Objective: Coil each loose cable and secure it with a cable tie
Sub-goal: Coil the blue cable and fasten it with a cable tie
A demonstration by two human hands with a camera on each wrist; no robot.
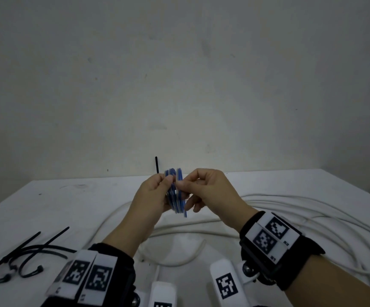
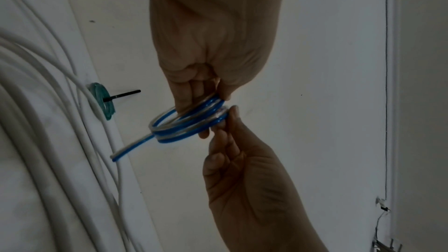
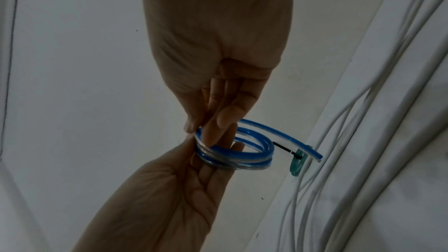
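Up front, from the head camera, both hands were raised above the worktop point(image 1: 46, 202), meeting over a small blue cable point(image 1: 176, 193) already wound into a few loops. The left hand point(image 1: 151, 196) had its grip closed around one side of the coil, and the right hand point(image 1: 206, 189) pinched the other side between thumb and forefinger. Loose black cable ties point(image 1: 22, 255) lay at the near left of the worktop, and a long white cable point(image 1: 290, 209) sprawled uncoiled beneath the hands. From the left wrist, the left hand point(image 2: 206, 45) had fingers threaded through the blue cable point(image 2: 191, 122), while the right hand point(image 2: 242, 170) pinched the coil's rim; one free end stuck out loose, and a green coil point(image 2: 103, 102) with a black tie through it rested at the worktop's far edge. From the right wrist, the right hand point(image 3: 218, 64) pressed fingers across the blue cable point(image 3: 242, 152), with the left hand point(image 3: 181, 189) supporting it from below. No tie was on this coil yet, so I judged the risk to be the springy loops fanning open, or the free end slipping out, once one hand let go to reach for a tie.
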